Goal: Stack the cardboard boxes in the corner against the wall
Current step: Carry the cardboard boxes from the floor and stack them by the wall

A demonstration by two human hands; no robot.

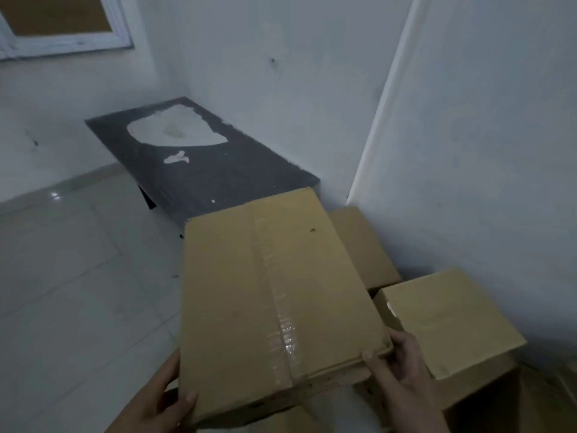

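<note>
A large taped cardboard box (268, 295) fills the middle of the view, held up by both hands. My left hand (165, 398) grips its near left corner, thumb on top. My right hand (402, 367) grips its near right corner. Behind the held box, another cardboard box (365, 245) sits by the wall. To the right a smaller cardboard box (449, 320) rests on top of a further box (487, 392) against the wall. What lies directly under the held box is hidden.
A low dark table (199, 170) with peeled white patches stands in the far corner, against the white wall (312, 89). A wall edge with white trim (377, 120) juts out at right. Pale tiled floor (78, 276) spreads to the left. A framed window (62, 23) is top left.
</note>
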